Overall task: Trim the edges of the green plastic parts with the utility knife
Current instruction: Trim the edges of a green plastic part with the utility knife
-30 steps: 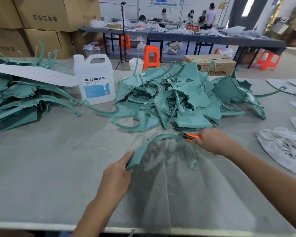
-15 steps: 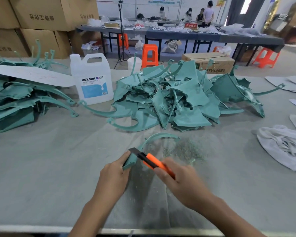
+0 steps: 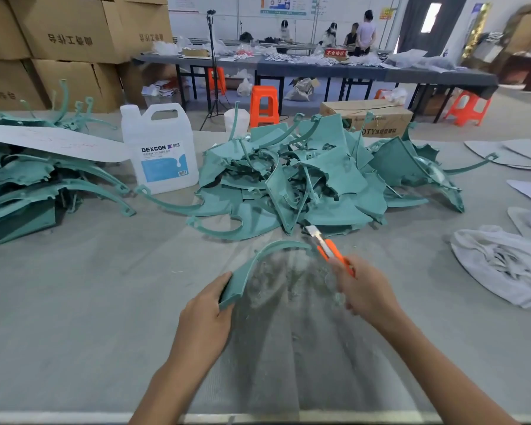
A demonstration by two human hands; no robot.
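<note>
Far left of the jug [image 3: 160, 148], one pile of green parts [image 3: 28, 191] lies on the table [image 3: 74, 302], with one white board [image 3: 52, 142] resting across its top. Behind that pile stand stacked cardboard boxes [image 3: 74, 29]. The jug itself is single, white and upright, and labelled DEXCON.

Right of the jug is a second, bigger pile [image 3: 304, 179]. Two curved pieces lie loose at the front edge of this pile nearest the jug.

In front of the jug and to its right is one more part [image 3: 252, 271], a narrow arc. The left hand [image 3: 206, 314] grips its near end, thumb on top and fingers underneath. Its far end curves away toward the bigger pile. A scatter of green shavings [image 3: 288, 277] covers the table inside the arc.

Further right of the jug, the right hand [image 3: 365, 292] is wrapped around the one orange knife [image 3: 331, 250]. The blade is out and points up and away, over the arc's far end. I cannot tell whether it touches the plastic.

Far right of the jug lies one crumpled white cloth [image 3: 503, 265].

Behind the jug, beyond the table, there is one tripod [image 3: 213, 72], at least three orange stools [image 3: 264, 105] and four people [image 3: 354, 33] at a long dark bench.
</note>
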